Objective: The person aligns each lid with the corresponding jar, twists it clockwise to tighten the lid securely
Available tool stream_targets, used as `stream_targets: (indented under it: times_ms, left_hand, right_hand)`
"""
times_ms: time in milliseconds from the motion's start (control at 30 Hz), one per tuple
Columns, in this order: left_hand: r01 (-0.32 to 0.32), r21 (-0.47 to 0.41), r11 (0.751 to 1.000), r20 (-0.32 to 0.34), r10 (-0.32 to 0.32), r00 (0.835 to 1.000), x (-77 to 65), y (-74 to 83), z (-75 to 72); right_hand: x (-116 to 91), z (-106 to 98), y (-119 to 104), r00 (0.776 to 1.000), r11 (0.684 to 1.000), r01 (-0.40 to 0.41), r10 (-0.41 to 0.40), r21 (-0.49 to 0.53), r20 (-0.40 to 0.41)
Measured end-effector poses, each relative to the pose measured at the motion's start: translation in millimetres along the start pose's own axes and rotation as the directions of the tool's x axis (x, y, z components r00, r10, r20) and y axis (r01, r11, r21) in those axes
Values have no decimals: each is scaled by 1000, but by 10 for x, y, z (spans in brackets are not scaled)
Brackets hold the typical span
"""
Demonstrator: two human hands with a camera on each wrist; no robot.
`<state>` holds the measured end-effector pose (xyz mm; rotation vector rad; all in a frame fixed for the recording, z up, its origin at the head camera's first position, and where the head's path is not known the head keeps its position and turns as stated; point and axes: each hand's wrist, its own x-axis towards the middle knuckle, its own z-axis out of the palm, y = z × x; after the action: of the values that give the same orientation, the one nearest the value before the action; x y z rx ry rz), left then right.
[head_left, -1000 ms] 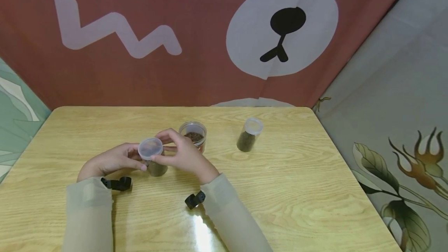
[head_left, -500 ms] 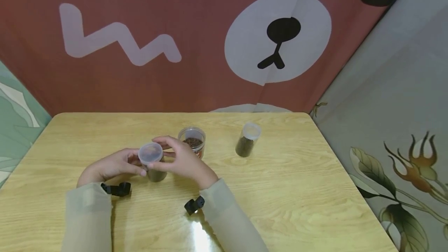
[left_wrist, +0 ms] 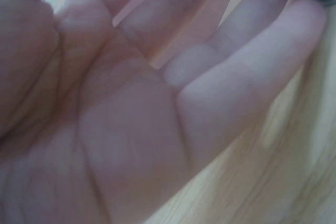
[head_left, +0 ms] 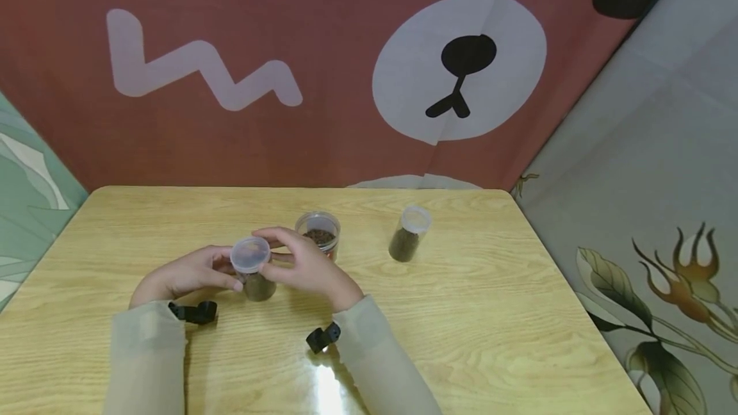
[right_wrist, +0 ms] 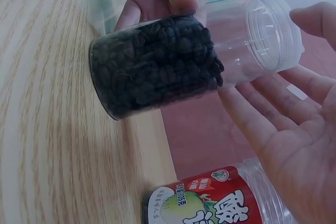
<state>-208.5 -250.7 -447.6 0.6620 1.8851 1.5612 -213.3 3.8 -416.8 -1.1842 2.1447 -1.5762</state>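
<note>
A clear plastic jar [head_left: 259, 287] of dark coffee beans stands between my hands, its translucent lid [head_left: 250, 255] on top. My left hand [head_left: 187, 274] grips the jar's body from the left, thumb in front. In the right wrist view, the left thumb presses the jar [right_wrist: 152, 66] near the top of the beans. My right hand [head_left: 305, 268] is around the lid from the right, thumb at its front rim and fingers behind. In the left wrist view the left palm [left_wrist: 136, 124] fills most of the picture, with only a dark bit of the jar at the top corner.
An open clear tub [head_left: 318, 226] with brown contents and a red label [right_wrist: 210, 203] stands just behind the right hand. Farther right is a second lidded jar [head_left: 408, 235] with dark contents. The wooden table [head_left: 490, 312] meets a printed cloth backdrop behind.
The head view has tilted upward a little. My right thumb has shifted along the lid's rim, first left, then back right. The left hand keeps its hold on the jar.
</note>
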Motion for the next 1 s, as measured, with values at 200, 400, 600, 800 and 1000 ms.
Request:
stream_targets:
  times_ms: [200,400,600,800,1000]
  left_hand:
    - [2,-6,1000,-2,-2,1000,-14,-4,-1]
    - [-10,-15,1000,8,10,1000,-14,-11,-1]
    - [3,-5,1000,-1,-3,1000,-4,-4,-1]
    - [9,-3,1000,-6,-9,1000,7,-11,-6]
    - [12,-15,1000,-5,-12,1000,0,-17,-9]
  right_hand:
    - [18,25,-13,999,999,-40,40,-4,-30]
    - [23,44,-44,995,997,-76,77,7,-57]
    - [2,17,-46,996,997,-82,82,-5,-32]
    - [-5,-8,-26,1000,999,-26,26,-41,0]
    - [-2,3,-23,1000,999,6,-6,-35,7]
